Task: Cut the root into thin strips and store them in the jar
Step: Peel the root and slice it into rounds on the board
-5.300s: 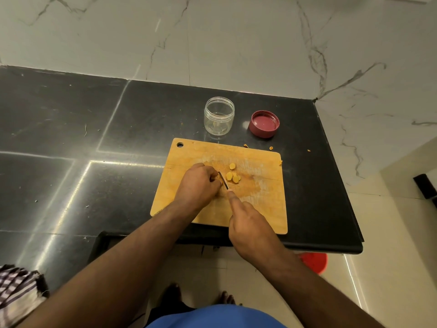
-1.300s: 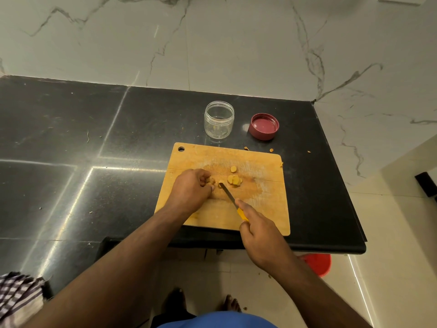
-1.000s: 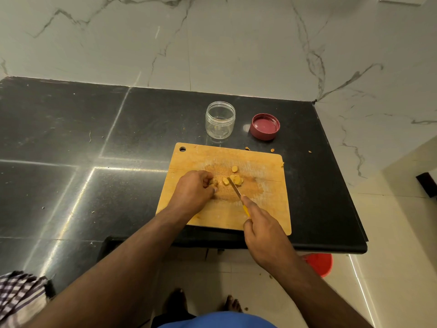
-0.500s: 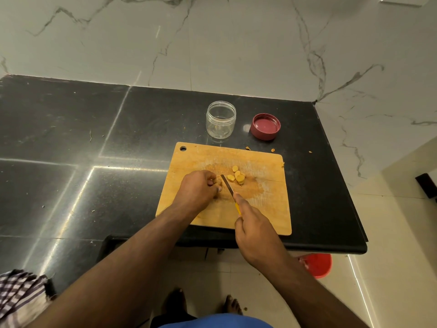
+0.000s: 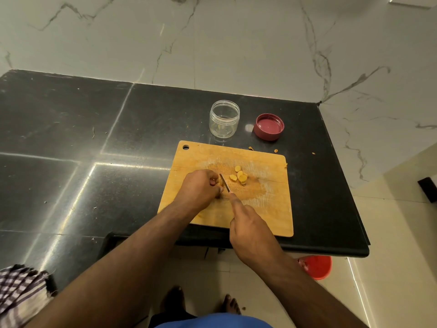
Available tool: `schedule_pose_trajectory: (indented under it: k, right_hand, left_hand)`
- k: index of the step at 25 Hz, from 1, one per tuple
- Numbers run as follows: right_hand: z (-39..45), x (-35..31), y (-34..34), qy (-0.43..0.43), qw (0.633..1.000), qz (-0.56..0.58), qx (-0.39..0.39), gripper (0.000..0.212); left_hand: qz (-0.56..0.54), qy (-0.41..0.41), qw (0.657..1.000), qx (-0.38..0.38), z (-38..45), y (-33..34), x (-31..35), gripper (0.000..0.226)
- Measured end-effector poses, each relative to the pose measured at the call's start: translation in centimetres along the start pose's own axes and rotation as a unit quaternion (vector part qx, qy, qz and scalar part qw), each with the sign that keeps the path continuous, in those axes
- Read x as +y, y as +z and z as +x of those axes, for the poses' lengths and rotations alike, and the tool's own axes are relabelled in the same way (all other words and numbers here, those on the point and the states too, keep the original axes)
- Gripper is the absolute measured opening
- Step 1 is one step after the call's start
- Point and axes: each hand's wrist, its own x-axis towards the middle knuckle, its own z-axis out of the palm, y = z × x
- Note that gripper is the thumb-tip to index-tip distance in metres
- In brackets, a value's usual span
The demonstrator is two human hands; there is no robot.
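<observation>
From the head view, the left hand (image 5: 201,187) curls over a small piece of the root (image 5: 218,182) on the wooden cutting board (image 5: 267,209), pinching it in place. The right hand (image 5: 250,235) grips the knife (image 5: 224,183), forefinger stretched along it, the blade just beside the left fingertips. Cut yellow slices (image 5: 239,176) lie right of the blade. On the dark tabletop (image 5: 118,129) behind the board, the open jar (image 5: 224,121) stands beside its red lid (image 5: 268,126).

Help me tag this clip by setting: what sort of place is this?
Most likely a home kitchen: a black stone counter against a marble-look wall, with a wooden cutting board, and a clear jar beside its red lid.
</observation>
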Motion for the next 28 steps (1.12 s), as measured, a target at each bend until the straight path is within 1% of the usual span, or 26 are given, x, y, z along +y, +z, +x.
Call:
schedule_pose_trajectory:
  k: [7,13,15,20,23,25,26,27,28]
  right_hand:
    - [0.6,-0.2,-0.6,-0.002,0.999,-0.026,-0.031,0.062]
    - [2.3,-0.1,-1.3,0.005,0.997,-0.032,-0.065,0.065]
    - [2.5,-0.1,-0.9,0.011,0.998,-0.022,-0.058,0.065]
    - [-0.9,1.1,0.2,0.013,0.999,0.007,-0.046,0.062]
    - [-1.8,2.3,-0.2,-0.003,1.0,0.029,-0.003,0.057]
    - [-1.3,2.6,-1.1,0.015,0.995,0.094,0.032,0.055]
    - [-1.0,2.8,-1.6,0.038,0.986,0.161,0.037,0.053]
    - [-0.7,2.9,-2.1,0.073,0.963,0.257,0.028,0.052]
    - [-0.4,3.1,-2.5,0.114,0.928,0.355,0.009,0.051]
  left_hand:
    - [0.014,0.005,1.0,-0.015,0.1,-0.4,0.1,0.025]
    - [0.015,0.011,1.0,-0.014,0.1,-0.5,0.3,0.025]
    - [0.013,0.006,1.0,-0.006,0.1,-0.4,0.2,0.024]
    - [-0.01,-0.016,1.0,0.003,0.2,-0.1,0.0,0.041]
    - [-0.009,-0.014,1.0,0.002,0.1,0.0,0.0,0.043]
    - [-0.008,-0.015,1.0,0.0,0.0,0.1,-0.1,0.045]
    - [-0.006,-0.015,1.0,-0.004,0.0,0.0,-0.2,0.046]
    - [-0.004,-0.014,1.0,-0.007,0.0,0.1,-0.2,0.046]
    - [-0.006,-0.012,1.0,-0.007,-0.1,0.1,-0.2,0.047]
